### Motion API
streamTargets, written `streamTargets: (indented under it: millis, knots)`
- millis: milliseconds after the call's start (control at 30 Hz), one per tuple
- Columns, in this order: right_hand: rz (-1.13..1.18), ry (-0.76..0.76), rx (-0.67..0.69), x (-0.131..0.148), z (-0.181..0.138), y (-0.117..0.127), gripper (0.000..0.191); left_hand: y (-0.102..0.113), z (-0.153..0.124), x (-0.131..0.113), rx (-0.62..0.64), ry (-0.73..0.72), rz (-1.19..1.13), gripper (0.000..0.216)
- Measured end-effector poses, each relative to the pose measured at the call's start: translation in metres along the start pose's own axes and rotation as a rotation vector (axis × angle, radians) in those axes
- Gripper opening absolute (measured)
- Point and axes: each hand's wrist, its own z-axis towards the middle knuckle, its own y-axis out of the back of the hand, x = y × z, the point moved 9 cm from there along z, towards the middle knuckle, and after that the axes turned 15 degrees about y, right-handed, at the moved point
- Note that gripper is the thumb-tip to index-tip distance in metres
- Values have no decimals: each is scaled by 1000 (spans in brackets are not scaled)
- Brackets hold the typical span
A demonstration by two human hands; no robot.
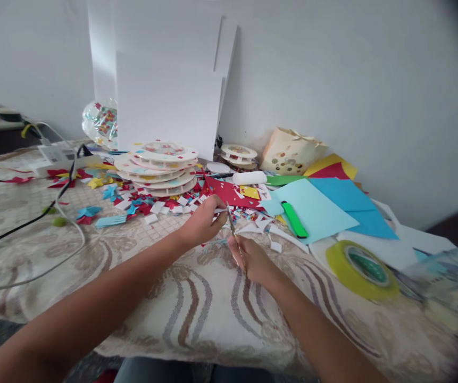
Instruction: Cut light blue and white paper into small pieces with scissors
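Observation:
My right hand (252, 259) is wrapped round the handles of a pair of scissors (232, 227), whose blades point away from me. Just to the left, my left hand (208, 221) pinches a small white paper piece (219, 210) against the blades. Most of that piece is hidden by my fingers. Both hands are held over the patterned tablecloth (197, 308). Beyond them lie a red paper sheet (232, 192) and many small scraps of white, red and blue paper (157, 207).
Stacked white discs (165, 186) stand at the back left before white boards (168, 101). To the right are a green cutter (293, 219), light blue paper (324, 213) and a yellow tape roll (360, 270). Cables (81, 239) cross the left side.

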Motion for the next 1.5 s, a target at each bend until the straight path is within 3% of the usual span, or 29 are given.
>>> streamTargets:
  millis: [600,1000,1500]
  knots:
    - [99,-17,-33,-7,0,-2,53,2,2,3,-1,22,-18,8]
    - [86,1,-8,2,-1,2,53,0,0,-3,8,-38,-38,10]
    - [29,4,-28,-3,2,1,52,-3,1,1,24,-4,-17,11]
